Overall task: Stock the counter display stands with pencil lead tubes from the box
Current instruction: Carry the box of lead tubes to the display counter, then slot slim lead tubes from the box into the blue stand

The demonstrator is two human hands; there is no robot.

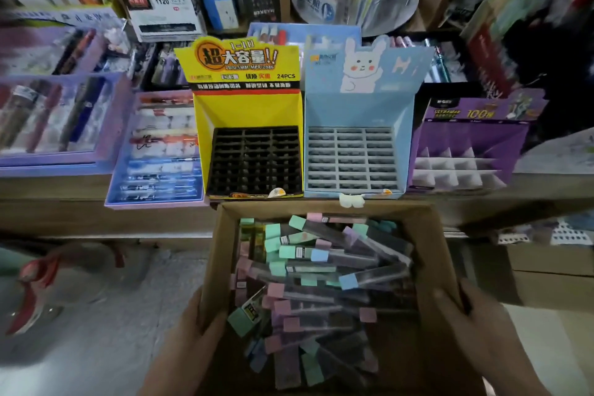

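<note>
A wooden bench [58, 212] crowded with stationery runs across the shop, with shelves of boxed goods behind it. An open cardboard box [216, 254] sits low in front of the bench edge, just below 2 display stands. The yellow stand [254, 106], marked 24PCS, stands upright on the bench with its black slot grid facing the camera. The blue stand [356, 112], printed with a white rabbit, touches its right side and shows a grey slot grid. A purple stand [466, 135] with white dividers sits just to the right of the blue one. A lilac-rimmed pen tray [157, 203] lies beside the yellow stand on the left. The left hand [189, 341] grasps the box by its left wall, and the right hand [475, 331] grasps the right wall, thumb at the rim. The tubes [321, 283], dark with green, pink, blue and purple caps, lie heaped loosely inside the box.
</note>
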